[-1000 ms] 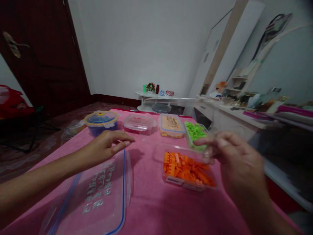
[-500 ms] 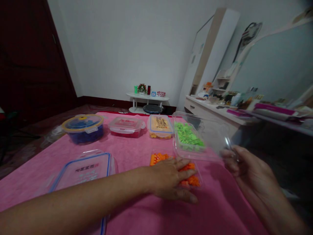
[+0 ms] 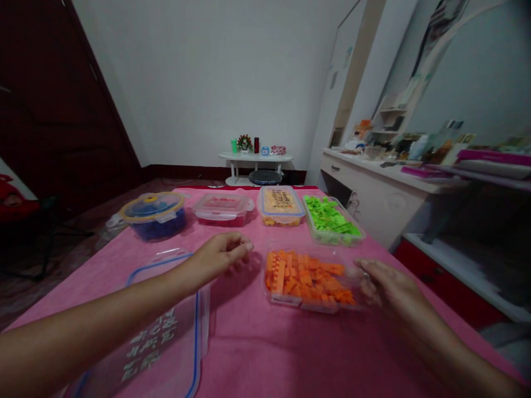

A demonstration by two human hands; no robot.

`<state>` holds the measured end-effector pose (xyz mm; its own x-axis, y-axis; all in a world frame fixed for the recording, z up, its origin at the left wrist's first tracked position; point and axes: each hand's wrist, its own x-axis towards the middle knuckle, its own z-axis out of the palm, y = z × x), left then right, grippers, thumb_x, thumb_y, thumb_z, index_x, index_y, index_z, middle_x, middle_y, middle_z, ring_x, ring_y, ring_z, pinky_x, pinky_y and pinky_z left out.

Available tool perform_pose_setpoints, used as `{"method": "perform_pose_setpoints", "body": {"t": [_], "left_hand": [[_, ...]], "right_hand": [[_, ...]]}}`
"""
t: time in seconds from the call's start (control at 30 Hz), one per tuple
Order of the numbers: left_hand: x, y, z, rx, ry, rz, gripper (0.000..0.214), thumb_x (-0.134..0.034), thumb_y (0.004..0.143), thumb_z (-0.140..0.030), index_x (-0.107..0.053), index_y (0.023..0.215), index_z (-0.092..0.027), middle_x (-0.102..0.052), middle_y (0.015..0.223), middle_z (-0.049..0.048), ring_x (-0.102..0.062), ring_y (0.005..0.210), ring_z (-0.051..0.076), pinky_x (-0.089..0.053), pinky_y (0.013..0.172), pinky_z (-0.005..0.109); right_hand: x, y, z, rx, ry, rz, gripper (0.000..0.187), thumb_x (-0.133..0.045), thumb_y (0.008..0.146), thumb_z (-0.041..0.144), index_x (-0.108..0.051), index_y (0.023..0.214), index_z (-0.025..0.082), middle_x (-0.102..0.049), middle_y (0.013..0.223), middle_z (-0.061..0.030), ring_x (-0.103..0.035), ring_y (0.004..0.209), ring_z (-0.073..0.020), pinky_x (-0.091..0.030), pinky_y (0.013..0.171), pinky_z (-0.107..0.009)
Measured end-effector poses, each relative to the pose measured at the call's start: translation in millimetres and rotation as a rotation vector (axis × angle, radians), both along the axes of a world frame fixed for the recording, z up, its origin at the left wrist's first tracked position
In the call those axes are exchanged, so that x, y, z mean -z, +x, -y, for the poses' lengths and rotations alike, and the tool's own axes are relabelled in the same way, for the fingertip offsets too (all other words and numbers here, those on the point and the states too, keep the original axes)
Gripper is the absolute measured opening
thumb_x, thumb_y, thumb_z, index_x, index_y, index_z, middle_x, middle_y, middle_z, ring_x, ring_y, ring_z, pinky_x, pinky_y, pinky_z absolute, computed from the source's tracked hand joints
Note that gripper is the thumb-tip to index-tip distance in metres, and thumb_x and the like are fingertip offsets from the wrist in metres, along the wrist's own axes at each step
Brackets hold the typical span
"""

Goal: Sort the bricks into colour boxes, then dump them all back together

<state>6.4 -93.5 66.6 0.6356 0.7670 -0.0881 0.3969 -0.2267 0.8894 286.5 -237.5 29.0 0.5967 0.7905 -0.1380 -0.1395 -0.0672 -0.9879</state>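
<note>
- Now orange brick tub (image 3: 309, 279) sits between hands: right hand (image 3: 384, 282) at its 3 o'clock edge, fingers (image 3: 365, 273) touching, loosely curled.
- Left hand (image 3: 219, 254) at 9 o'clock, fingers (image 3: 243, 246) pressed together, just apart.

We cannot read the print on the clear lid (image 3: 157, 337), cut off at the bottom edge. Small items on the far white shelf (image 3: 255, 157) are unidentifiable. Red object (image 3: 12, 202) cropped at left.

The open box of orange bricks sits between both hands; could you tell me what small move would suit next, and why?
Probably the left hand should reach right into the orange brick box for one brick. Its fingers hover loosely curled, apparently empty, just left of the box, which has no lid, while the right hand rests at the box's right edge, seemingly steadying it.
</note>
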Motion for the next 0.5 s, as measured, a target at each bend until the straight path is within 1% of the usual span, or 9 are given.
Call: {"method": "perform_pose_setpoints", "body": {"t": [0.07, 0.13, 0.17, 0.23, 0.3, 0.4, 0.5], "left_hand": [[4.6, 4.8, -3.9, 0.003, -0.209, 0.042, 0.035, -0.055, 0.080, -0.048, -0.055, 0.090, -0.015, -0.065, 0.078, 0.0047, -0.059, 0.057, 0.011, -0.045, 0.049, 0.022], [6.5, 13.5, -2.3, 0.015, -0.292, 0.064, 0.041, -0.061, 0.077, -0.045, -0.054, 0.101, -0.014, -0.063, 0.071, 0.0031, -0.059, 0.054, 0.012, -0.047, 0.048, 0.023], [6.9, 18.1, -0.8, 0.012, -0.293, 0.070, 0.045, -0.064, 0.075, -0.041, -0.052, 0.108, -0.013, -0.061, 0.067, 0.0010, -0.058, 0.052, 0.012, -0.047, 0.048, 0.024], [7.3, 25.7, 1.2, -0.009, -0.244, 0.063, 0.054, -0.068, 0.072, -0.031, -0.048, 0.117, -0.009, -0.057, 0.060, -0.0026, -0.056, 0.048, 0.012, -0.047, 0.046, 0.024], [7.9, 30.3, 0.6, -0.016, -0.168, 0.040, 0.056, -0.067, 0.071, -0.023, -0.048, 0.120, -0.005, -0.055, 0.060, -0.0034, -0.054, 0.047, 0.011, -0.046, 0.045, 0.023], [9.0, 32.0, -2.7, -0.017, -0.105, -0.004, 0.055, -0.065, 0.071, -0.022, -0.050, 0.122, -0.005, -0.055, 0.062, -0.0030, -0.053, 0.047, 0.010, -0.044, 0.043, 0.021], [9.0, 30.6, -3.5, -0.016, -0.092, -0.037, 0.056, -0.065, 0.070, -0.022, -0.050, 0.122, -0.008, -0.055, 0.063, -0.0035, -0.051, 0.044, 0.009, -0.042, 0.040, 0.020]], "right_hand": [[2.1, -0.1, 2.1, -0.040, -0.018, 0.013, 0.028, -0.069, 0.070, 0.042, -0.056, 0.069, 0.017, -0.049, 0.044, 0.0039, -0.043, 0.037, -0.0082, -0.032, 0.035, -0.018], [1.2, 0.7, 5.2, -0.052, -0.030, 0.034, 0.027, -0.070, 0.069, 0.041, -0.058, 0.074, 0.017, -0.051, 0.048, 0.0034, -0.046, 0.040, -0.0089, -0.036, 0.038, -0.019], [0.5, 1.1, 7.0, -0.050, -0.038, 0.049, 0.028, -0.070, 0.069, 0.041, -0.058, 0.076, 0.017, -0.052, 0.050, 0.0031, -0.048, 0.042, -0.0094, -0.038, 0.040, -0.019], [0.1, 1.9, 10.2, -0.058, -0.066, 0.086, 0.028, -0.070, 0.069, 0.042, -0.057, 0.076, 0.017, -0.053, 0.052, 0.0030, -0.049, 0.044, -0.0095, -0.039, 0.042, -0.019], [1.3, 3.1, 12.8, -0.104, -0.109, 0.126, 0.029, -0.067, 0.073, 0.044, -0.055, 0.074, 0.018, -0.051, 0.051, 0.0042, -0.046, 0.042, -0.0081, -0.036, 0.040, -0.018], [3.0, 5.7, 14.7, -0.186, -0.176, 0.214, 0.033, -0.061, 0.078, 0.049, -0.051, 0.072, 0.018, -0.047, 0.048, 0.0055, -0.041, 0.038, -0.0069, -0.031, 0.038, -0.018], [-0.1, 7.1, 14.8, -0.211, -0.207, 0.320, 0.036, -0.063, 0.074, 0.052, -0.053, 0.078, 0.018, -0.049, 0.049, 0.0050, -0.044, 0.040, -0.0084, -0.033, 0.039, -0.019]]}}
